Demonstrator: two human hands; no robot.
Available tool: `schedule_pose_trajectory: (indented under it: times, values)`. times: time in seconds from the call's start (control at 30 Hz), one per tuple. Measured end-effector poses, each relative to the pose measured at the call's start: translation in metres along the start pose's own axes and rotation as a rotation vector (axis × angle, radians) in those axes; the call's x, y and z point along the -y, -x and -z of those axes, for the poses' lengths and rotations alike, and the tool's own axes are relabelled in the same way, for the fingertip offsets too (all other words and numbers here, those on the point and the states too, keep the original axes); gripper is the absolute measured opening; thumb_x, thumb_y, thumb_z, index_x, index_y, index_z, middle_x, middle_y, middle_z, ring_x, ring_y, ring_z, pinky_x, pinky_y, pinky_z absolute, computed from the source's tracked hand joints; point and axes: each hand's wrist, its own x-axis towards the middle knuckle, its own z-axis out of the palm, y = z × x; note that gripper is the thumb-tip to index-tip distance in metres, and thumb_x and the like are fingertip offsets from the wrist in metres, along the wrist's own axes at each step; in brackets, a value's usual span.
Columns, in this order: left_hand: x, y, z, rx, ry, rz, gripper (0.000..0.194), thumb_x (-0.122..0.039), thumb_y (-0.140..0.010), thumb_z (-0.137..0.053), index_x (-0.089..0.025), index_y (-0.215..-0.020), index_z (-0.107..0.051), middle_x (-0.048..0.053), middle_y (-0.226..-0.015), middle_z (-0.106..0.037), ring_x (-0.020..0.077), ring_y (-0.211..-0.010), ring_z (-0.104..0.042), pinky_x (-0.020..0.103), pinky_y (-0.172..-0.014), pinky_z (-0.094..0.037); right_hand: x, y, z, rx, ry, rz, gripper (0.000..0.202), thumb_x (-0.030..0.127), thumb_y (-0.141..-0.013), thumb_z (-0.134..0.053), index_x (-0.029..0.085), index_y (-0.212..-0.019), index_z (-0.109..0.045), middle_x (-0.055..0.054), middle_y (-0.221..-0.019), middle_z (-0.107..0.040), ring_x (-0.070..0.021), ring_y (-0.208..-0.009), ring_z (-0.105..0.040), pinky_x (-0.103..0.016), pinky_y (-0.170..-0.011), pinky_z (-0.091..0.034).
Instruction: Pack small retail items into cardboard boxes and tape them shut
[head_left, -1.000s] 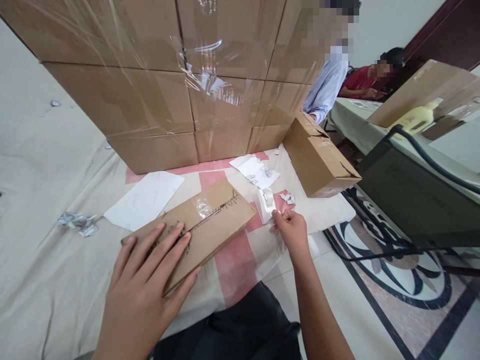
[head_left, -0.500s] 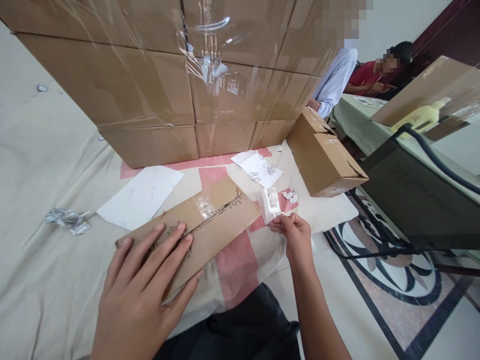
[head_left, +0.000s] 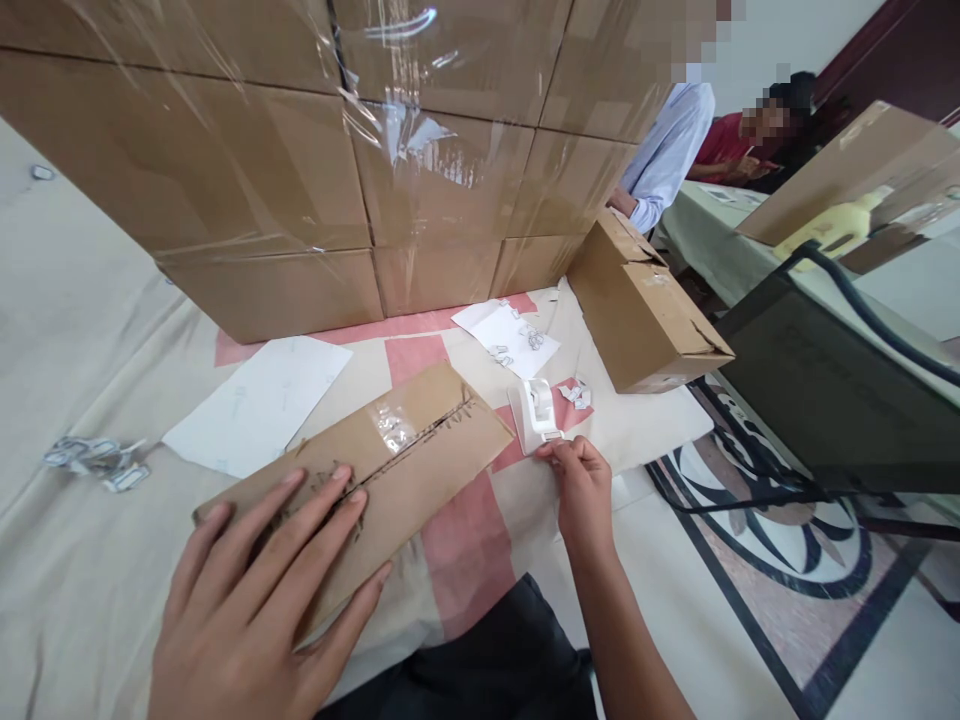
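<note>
A flat brown cardboard box (head_left: pixel 427 450) lies at an angle on the cloth, with a strip of clear tape across its seam. My left hand (head_left: pixel 262 590) rests on its near left end, fingers spread. Just right of the box's far corner stands a white tape dispenser (head_left: pixel 531 418). At the dispenser's front edge my right hand (head_left: pixel 581 480) is closed in a pinch; what is between the fingertips is too small to make out. Small paper scraps (head_left: pixel 576 394) lie beside the dispenser.
Stacked cartons (head_left: pixel 262 160) wrapped in clear film rise behind. White sheets (head_left: pixel 259 405) and a pile of small labels (head_left: pixel 97 460) lie on the cloth. A carton (head_left: pixel 645 310) and a dark chair (head_left: pixel 840 380) are at the right. Two people are beyond.
The view has shifted slightly, so most things sit a little further left. My left hand stays spread on the box, and my right hand stays pinched at the dispenser's front.
</note>
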Motion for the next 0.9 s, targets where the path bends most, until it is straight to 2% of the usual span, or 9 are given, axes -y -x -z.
schedule_pose_trajectory:
  times: [0.3,0.53,0.7,0.8,0.9]
  values:
    - [-0.002,0.002,0.000,0.016,0.012,0.038,0.060,-0.034,-0.093,-0.065,-0.031,-0.151,-0.048,0.003,-0.146,-0.061,0.0349,-0.143,-0.048,0.061,-0.123,-0.029,-0.005,0.006,-0.009,-0.069,0.055,0.090,0.034,0.028,-0.083,-0.061,0.023,-0.061,-0.035,0.001,-0.071,-0.066,-0.0161,-0.072,-0.057,-0.028,-0.072,-0.042]
    - [0.001,0.002,-0.001,0.004,0.003,0.011,0.063,-0.034,-0.091,-0.067,-0.031,-0.151,-0.048,0.005,-0.143,-0.064,0.0359,-0.140,-0.050,0.061,-0.121,-0.031,-0.006,0.004,-0.006,-0.005,0.074,0.097,0.029,0.025,-0.083,-0.060,0.023,-0.059,-0.042,0.000,-0.071,-0.066,-0.0175,-0.074,-0.058,-0.029,-0.077,-0.043]
    - [0.000,0.002,-0.004,-0.020,0.007,-0.023,0.061,-0.033,-0.091,-0.068,-0.029,-0.149,-0.050,0.007,-0.143,-0.063,0.0360,-0.139,-0.051,0.060,-0.121,-0.031,-0.011,0.009,-0.003,0.033,0.087,0.188,0.030,0.026,-0.085,-0.060,0.023,-0.059,-0.045,0.000,-0.073,-0.068,-0.0179,-0.076,-0.061,-0.031,-0.081,-0.045]
    - [0.011,-0.002,-0.003,-0.014,0.032,-0.067,0.057,-0.033,-0.092,-0.066,-0.029,-0.147,-0.052,0.007,-0.143,-0.064,0.0349,-0.140,-0.051,0.059,-0.123,-0.028,-0.011,0.015,0.001,0.051,0.022,0.229,0.038,0.033,-0.089,-0.063,0.023,-0.059,-0.041,-0.002,-0.075,-0.070,-0.0187,-0.079,-0.066,-0.032,-0.083,-0.048]
    - [0.033,-0.011,0.003,0.065,0.140,-0.150,0.049,-0.030,-0.093,-0.064,-0.031,-0.141,-0.056,0.005,-0.140,-0.066,0.0304,-0.141,-0.050,0.055,-0.126,-0.025,-0.008,0.026,0.006,0.117,-0.057,0.267,0.040,0.036,-0.093,-0.064,0.022,-0.062,-0.042,-0.002,-0.076,-0.072,-0.0195,-0.080,-0.070,-0.034,-0.082,-0.052]
